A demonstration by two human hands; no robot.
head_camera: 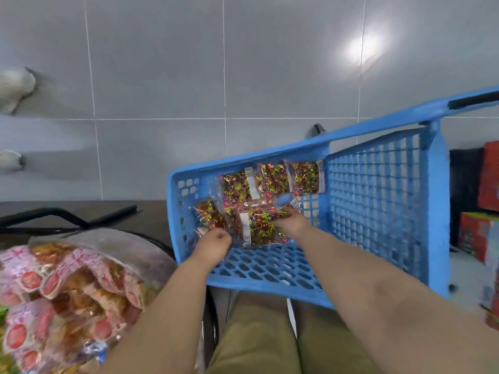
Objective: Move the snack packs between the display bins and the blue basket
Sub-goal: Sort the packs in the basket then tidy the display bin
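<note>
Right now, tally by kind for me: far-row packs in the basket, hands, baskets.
far-row packs: 3
hands: 2, left hand and right hand
basket: 1
Total: 6
Not counted: front packs, which overlap in the hands' grip, so I cannot tell their number.

Blue plastic lattice basket (378, 206) sits right of the bin of clear-wrapped snack bags (75, 287).
Inside, three clear-film snack packs (274, 178) line the far wall; nearer packs (259, 225) lie under the left hand (213, 245) and right hand (290, 221).
</note>
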